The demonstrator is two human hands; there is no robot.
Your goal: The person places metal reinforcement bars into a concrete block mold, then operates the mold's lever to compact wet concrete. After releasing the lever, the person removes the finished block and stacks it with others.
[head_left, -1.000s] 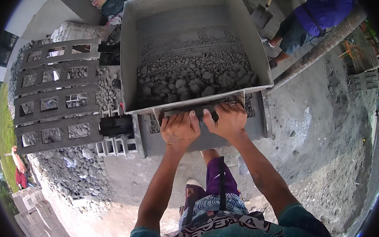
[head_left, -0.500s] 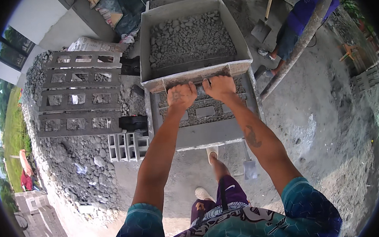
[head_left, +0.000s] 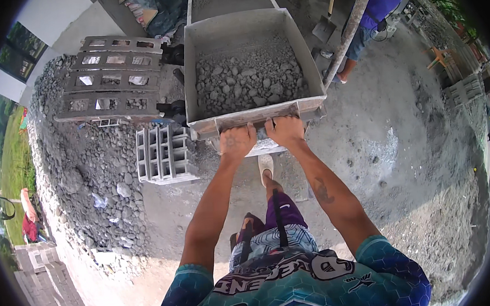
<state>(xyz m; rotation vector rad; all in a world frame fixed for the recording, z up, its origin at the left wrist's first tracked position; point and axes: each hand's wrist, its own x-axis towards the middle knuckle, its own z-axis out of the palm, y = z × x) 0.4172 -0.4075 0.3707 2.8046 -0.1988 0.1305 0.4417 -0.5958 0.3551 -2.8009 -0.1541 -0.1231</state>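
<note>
Both your hands grip the near edge of a big grey box (head_left: 249,46). Your left hand (head_left: 236,142) and your right hand (head_left: 284,131) sit side by side, fingers curled tight over that edge. The box is full of lumpy grey mix (head_left: 249,80). It lies straight ahead of you, reaching away from your hands, with its long way pointing forward. Both hands are just as near to it. A hollow grey block (head_left: 164,155) sits on the ground just to the left of the box, and a metal pole (head_left: 350,31) leans close by its right side.
</note>
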